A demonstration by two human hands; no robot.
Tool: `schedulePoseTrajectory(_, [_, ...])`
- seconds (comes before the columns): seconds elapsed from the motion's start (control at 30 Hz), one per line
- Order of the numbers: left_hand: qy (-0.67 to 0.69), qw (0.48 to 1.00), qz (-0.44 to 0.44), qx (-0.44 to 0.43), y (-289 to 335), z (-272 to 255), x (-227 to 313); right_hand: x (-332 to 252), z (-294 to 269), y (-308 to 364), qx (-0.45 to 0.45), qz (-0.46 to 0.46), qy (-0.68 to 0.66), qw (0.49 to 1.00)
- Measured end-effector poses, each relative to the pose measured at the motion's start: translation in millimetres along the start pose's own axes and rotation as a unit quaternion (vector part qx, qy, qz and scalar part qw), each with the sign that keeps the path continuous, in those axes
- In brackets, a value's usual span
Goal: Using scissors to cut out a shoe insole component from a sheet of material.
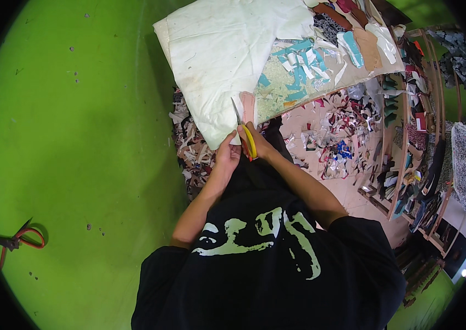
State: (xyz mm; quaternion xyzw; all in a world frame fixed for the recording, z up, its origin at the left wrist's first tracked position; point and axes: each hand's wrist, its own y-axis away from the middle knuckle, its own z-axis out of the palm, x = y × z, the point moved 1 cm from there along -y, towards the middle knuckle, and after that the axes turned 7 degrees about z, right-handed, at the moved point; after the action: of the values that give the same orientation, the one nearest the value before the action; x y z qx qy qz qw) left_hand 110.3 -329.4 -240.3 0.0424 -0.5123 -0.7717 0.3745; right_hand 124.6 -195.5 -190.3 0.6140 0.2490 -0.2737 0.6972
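Observation:
A large white sheet of cloth (216,55) lies over the table and hangs past its near corner. My left hand (229,153) is closed on the near lower edge of this sheet, fingers pinched. Just to its right, my right hand (261,144) grips a pair of scissors (251,144) by the yellow handles. The blades point away from me and lie over the white cloth. Beside them is a pink cut piece (248,103), partly covered by my right hand. Whether the blades are parted is too small to tell.
Teal and white scraps (301,63) and a tan piece (367,47) lie on the table (348,82). Offcuts (343,148) cover the floor beneath. Wooden racks (406,148) with materials stand at right. On the green wall (79,148) hang red-handled shears (29,236).

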Motion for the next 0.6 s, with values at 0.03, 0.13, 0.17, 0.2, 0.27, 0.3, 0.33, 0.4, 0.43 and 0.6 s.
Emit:
schedulePoseTrajectory(0.03, [-0.001,1.000,-0.001,0.000,-0.3,0.3,0.0,0.3,0.7,-2.3,0.012,0.005,0.008,1.000])
schedulePoseTrajectory(0.13, [-0.029,0.999,0.011,0.011,-2.8,-3.2,0.9,3.3,2.9,0.9,0.018,-0.008,0.048,0.999])
schedulePoseTrajectory(0.17, [-0.024,0.999,0.013,0.018,-3.8,-5.3,1.7,4.9,3.2,-0.9,0.015,-0.008,0.049,0.999])
schedulePoseTrajectory(0.2, [-0.021,0.999,0.013,0.023,-2.6,-3.3,2.9,7.0,2.4,-3.3,0.007,-0.027,0.046,0.999])
schedulePoseTrajectory(0.27, [-0.007,0.999,0.019,0.032,0.4,1.5,3.9,10.6,0.3,-8.9,-0.001,-0.045,0.042,0.998])
schedulePoseTrajectory(0.3, [0.009,0.999,0.026,0.041,2.8,4.1,4.8,5.8,0.9,-9.4,0.000,-0.011,0.041,0.999])
schedulePoseTrajectory(0.33, [0.009,0.999,0.026,0.042,5.1,7.1,5.1,1.5,1.3,-8.9,0.002,0.023,0.040,0.999])
schedulePoseTrajectory(0.4, [0.031,0.997,0.017,0.066,7.0,8.6,4.1,-8.7,1.8,-3.8,-0.004,0.026,0.035,0.999])
schedulePoseTrajectory(0.43, [0.031,0.997,0.018,0.067,6.4,6.7,4.8,-12.0,2.3,-2.4,-0.009,0.030,0.030,0.999])
schedulePoseTrajectory(0.6, [0.010,1.000,0.003,0.001,-4.3,-7.1,5.1,-16.3,4.4,-2.6,-0.013,0.039,0.026,0.999])
